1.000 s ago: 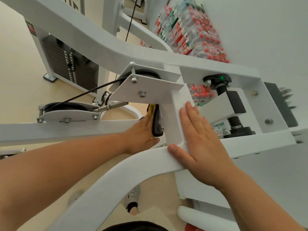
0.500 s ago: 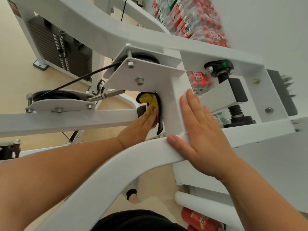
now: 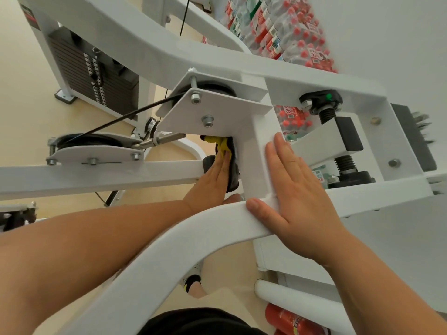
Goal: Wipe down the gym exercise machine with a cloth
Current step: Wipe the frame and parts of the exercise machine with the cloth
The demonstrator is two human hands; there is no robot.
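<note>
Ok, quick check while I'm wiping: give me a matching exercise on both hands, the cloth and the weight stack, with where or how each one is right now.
Things:
1. left hand
2. right hand
3. cloth
4. weight stack

States:
a. black plates, upper left of the view
b. flat on the white post, holding nothing
c. yellow and black, just under the pulley bracket
d. straight fingers pressing the cloth against the post's side

Pairs: 1-d, 2-b, 3-c, 4-a
</note>
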